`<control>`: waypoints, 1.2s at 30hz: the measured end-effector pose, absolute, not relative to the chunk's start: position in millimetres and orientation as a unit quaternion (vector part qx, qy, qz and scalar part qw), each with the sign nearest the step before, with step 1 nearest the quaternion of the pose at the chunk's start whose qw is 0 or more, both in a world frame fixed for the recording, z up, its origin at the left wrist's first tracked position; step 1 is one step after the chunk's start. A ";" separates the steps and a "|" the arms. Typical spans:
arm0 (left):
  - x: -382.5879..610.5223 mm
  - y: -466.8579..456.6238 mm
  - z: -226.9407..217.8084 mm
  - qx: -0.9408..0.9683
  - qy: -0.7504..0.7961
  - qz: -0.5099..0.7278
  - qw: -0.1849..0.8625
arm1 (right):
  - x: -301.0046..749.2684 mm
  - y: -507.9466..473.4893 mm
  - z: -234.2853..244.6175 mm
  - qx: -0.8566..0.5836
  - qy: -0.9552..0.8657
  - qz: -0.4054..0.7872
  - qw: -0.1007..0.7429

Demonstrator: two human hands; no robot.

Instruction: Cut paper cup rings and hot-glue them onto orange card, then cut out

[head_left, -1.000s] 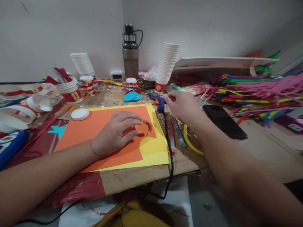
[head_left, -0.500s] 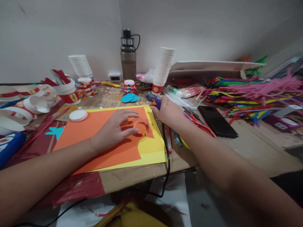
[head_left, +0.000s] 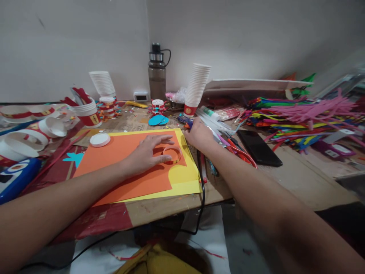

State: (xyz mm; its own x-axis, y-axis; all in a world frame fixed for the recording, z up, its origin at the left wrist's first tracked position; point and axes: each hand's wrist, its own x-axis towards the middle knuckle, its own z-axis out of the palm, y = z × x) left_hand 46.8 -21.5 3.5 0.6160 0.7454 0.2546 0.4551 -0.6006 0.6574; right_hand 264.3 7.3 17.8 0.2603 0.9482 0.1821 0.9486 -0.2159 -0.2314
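My left hand (head_left: 145,154) lies on a sheet of orange paper (head_left: 119,186), its fingers stretched and the thumb apart from them. The thumb tip meets the near side of a ring cut from a paper cup (head_left: 180,153), which stands on the orange sheet; the fingers reach over its far left. Yellow paper (head_left: 182,175) sticks out under the orange sheet, past a curved cut-out. My right hand (head_left: 198,133) is closed beyond the paper's right edge, at a dark blue and orange item mostly hidden by the fingers. A black cord (head_left: 203,201) runs below that hand.
A white round lid (head_left: 99,139) sits on the orange sheet. Blue paper discs (head_left: 156,120), stacked paper cups (head_left: 196,89) and a water bottle (head_left: 157,78) stand behind. Rightward lie red-handled scissors (head_left: 246,156), a black phone (head_left: 259,148) and colourful pipe cleaners (head_left: 299,114).
The camera view has shifted slightly, so everything sits a little lower and the left side further right. Both hands keep nearly the same places and poses.
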 end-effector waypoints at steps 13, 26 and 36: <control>48.6 -19.9 1.4 0.849 0.370 0.249 0.284 | 276.5 17.0 25.7 -0.785 -0.559 0.112 0.242; 48.3 -18.3 -1.8 0.860 0.365 0.256 0.251 | 283.5 41.5 1.6 -0.788 -0.489 0.152 0.341; 47.8 -21.1 3.4 0.858 0.366 0.246 0.261 | 271.2 17.9 19.7 -0.773 -0.546 0.114 0.302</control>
State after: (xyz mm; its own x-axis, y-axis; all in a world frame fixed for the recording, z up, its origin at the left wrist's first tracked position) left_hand 47.8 -21.1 3.4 0.6103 0.7577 0.2310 0.5003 -0.5948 0.6292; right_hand 271.2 17.9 19.7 0.3774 0.9134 0.1528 0.7752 -0.2214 -0.5916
